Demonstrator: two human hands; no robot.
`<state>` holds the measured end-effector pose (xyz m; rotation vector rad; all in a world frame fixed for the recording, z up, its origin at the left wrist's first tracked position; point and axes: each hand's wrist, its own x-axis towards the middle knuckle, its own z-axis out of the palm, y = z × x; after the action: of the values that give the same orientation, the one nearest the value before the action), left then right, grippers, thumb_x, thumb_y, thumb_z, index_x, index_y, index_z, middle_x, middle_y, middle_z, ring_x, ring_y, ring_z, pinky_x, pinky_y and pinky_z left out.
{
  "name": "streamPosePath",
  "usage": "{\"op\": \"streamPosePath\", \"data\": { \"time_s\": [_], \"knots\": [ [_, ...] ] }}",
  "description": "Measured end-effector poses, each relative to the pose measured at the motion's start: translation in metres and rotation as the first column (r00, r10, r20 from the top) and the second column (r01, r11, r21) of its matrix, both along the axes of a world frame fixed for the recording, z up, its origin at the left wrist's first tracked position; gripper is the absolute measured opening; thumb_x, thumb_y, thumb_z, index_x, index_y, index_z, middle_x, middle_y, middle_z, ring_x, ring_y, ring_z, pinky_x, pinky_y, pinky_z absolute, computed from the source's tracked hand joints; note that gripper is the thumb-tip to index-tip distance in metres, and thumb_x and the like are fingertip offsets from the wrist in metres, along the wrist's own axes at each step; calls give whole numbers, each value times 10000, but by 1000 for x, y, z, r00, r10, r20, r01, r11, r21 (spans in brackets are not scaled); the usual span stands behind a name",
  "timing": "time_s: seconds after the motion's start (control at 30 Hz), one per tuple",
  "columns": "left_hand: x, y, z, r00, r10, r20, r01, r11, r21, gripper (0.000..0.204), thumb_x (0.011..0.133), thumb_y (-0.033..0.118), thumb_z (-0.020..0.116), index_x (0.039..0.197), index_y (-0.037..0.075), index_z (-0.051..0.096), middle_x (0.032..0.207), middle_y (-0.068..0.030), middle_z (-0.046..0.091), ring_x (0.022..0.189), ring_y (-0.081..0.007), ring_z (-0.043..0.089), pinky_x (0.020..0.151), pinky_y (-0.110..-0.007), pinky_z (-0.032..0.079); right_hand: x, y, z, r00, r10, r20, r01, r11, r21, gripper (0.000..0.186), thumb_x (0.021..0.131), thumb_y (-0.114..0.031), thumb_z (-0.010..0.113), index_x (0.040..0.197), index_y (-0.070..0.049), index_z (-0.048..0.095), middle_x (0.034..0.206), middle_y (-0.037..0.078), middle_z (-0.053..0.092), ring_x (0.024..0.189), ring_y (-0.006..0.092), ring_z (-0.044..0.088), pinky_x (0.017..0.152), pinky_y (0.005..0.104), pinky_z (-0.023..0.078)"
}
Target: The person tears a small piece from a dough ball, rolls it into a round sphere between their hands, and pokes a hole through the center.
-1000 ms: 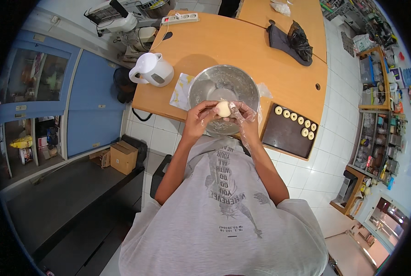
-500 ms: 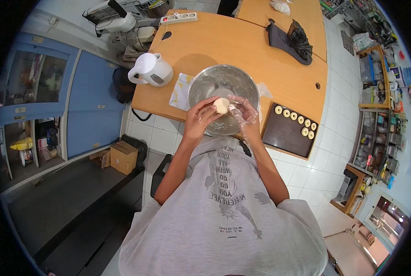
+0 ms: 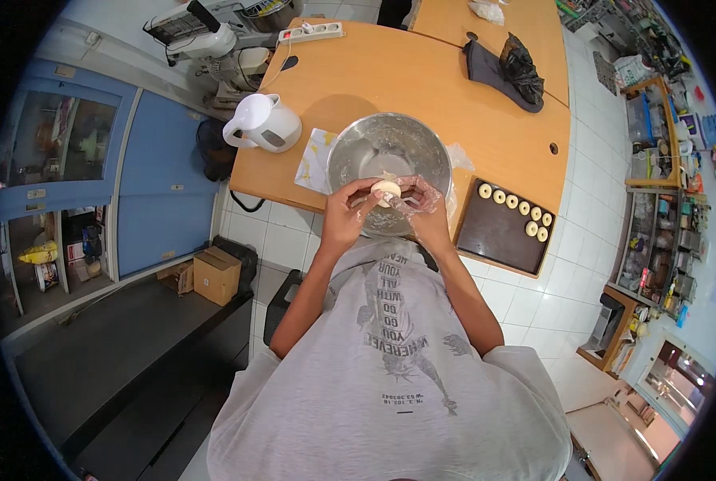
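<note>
Between my two hands is a small pale round of dough (image 3: 386,191), held over the near part of a large steel mixing bowl (image 3: 348,152). My left hand (image 3: 345,210) pinches its left side with bent fingers. On its other side my right hand (image 3: 423,204), dusted with flour, has fingers and thumb pressed to the piece. Flour smears the bowl's inner wall; my hands hide its near side. To the right, a dark baking tray (image 3: 498,236) carries several small dough rings (image 3: 512,202) along its far edge.
A white electric kettle (image 3: 270,124) stands left of the bowl, beside a patterned sheet (image 3: 314,160). Clear plastic (image 3: 460,158) lies at the bowl's right. Farther back on the orange table (image 3: 398,68) are a power strip (image 3: 312,32) and a black plastic bag (image 3: 520,70).
The dough round has tilted and sunk slightly toward me. My right fingers have curled in from a looser spread and closed around it, while my left hand has shifted slightly.
</note>
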<state>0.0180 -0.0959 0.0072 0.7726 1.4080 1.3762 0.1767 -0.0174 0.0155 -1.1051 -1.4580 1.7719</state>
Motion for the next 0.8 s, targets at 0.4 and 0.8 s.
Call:
{"op": "streamPosePath", "data": {
  "time_s": [0.4,0.8],
  "knots": [
    [2,-1,-6,999,-29,23,28,999,40,366,939,63,732,1281,-19,629,1169,-81,695,1093,-167,657,977,-321,526,-2,-4,-6,996,-30,-84,29,999,-19,274,899,-32,761,1146,31,662,1044,89,711,949,124,680,791,269,589],
    [6,-3,3,999,-20,42,19,1000,25,383,914,41,753,1262,-17,604,1121,-87,687,1088,-161,652,968,-312,537,-2,-1,-5,999,-44,-17,45,999,22,157,904,-23,744,1050,24,714,1033,64,725,896,108,661,820,277,544]
  ]
}}
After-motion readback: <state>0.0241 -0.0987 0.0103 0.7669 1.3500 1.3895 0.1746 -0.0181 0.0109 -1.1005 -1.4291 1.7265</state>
